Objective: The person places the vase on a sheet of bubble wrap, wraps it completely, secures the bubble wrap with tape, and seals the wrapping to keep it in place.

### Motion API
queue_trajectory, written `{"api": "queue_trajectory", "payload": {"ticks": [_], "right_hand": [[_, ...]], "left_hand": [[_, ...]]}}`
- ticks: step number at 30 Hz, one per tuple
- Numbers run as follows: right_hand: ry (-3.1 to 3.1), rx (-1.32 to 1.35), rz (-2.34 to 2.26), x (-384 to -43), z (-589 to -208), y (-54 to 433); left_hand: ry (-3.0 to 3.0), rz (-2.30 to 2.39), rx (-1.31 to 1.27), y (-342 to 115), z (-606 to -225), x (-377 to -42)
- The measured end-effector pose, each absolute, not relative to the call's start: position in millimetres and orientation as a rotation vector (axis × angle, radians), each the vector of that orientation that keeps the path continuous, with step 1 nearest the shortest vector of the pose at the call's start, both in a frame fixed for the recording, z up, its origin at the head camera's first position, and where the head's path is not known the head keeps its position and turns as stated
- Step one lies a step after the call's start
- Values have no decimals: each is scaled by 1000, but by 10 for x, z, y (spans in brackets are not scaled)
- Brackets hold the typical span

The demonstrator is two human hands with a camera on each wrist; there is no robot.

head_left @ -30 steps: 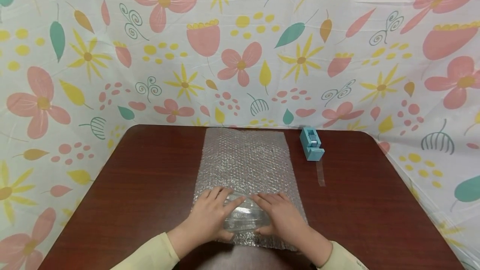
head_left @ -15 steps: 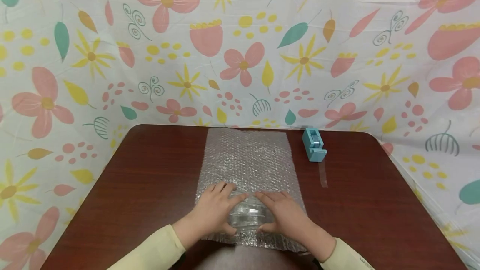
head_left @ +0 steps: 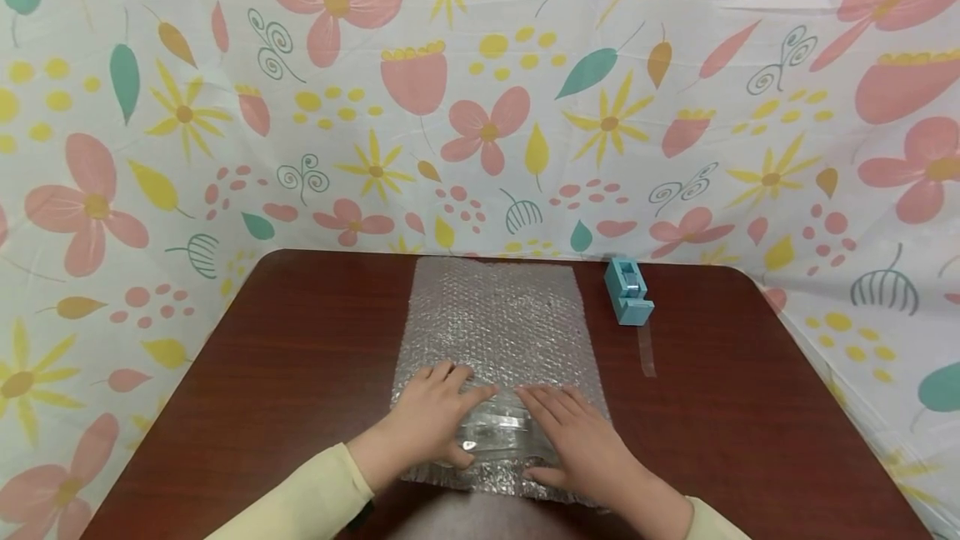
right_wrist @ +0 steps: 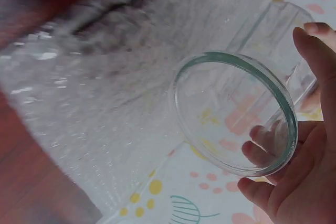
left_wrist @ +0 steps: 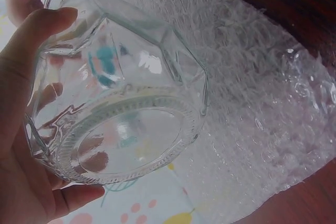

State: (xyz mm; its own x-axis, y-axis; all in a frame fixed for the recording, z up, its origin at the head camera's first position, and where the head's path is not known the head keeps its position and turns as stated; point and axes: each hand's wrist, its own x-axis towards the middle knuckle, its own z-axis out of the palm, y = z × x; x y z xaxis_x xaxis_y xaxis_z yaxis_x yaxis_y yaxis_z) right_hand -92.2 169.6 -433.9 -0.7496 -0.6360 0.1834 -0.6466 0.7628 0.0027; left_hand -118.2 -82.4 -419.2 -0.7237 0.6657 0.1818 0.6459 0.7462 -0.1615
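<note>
A clear glass jar (head_left: 498, 423) with faceted sides lies on its side near the front end of a bubble wrap sheet (head_left: 495, 315). My left hand (head_left: 427, 411) holds its base end, thumb on the near side and fingers over the far side. In the left wrist view the ribbed round bottom of the jar (left_wrist: 126, 135) shows between thumb and fingers. Around the mouth end curls my right hand (head_left: 581, 440). The right wrist view looks at the round rim of the jar (right_wrist: 286, 108), with fingertips showing through the glass.
A light blue tape dispenser (head_left: 628, 290) stands at the back right of the dark red-brown table (head_left: 720, 390). From it a strip of clear tape (head_left: 647, 350) hangs onto the tabletop. A floral cloth (head_left: 480, 107) covers the wall behind.
My right hand has shifted slightly right and toward me, baring more of the jar. The left hand keeps its hold. The head view has shifted slightly.
</note>
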Motion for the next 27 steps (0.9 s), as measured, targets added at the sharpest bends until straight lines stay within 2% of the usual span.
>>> {"api": "queue_trajectory", "payload": {"ticks": [12,27], "right_hand": [[-2507,1033,-124,-728,-4570,1803],[-2432,938,-297,-723,-4761,1725]], "left_hand": [[-2770,95,-1040,-825,-4171,-1198],[-2883,35,-1053,-820,-4121,-1276]]}}
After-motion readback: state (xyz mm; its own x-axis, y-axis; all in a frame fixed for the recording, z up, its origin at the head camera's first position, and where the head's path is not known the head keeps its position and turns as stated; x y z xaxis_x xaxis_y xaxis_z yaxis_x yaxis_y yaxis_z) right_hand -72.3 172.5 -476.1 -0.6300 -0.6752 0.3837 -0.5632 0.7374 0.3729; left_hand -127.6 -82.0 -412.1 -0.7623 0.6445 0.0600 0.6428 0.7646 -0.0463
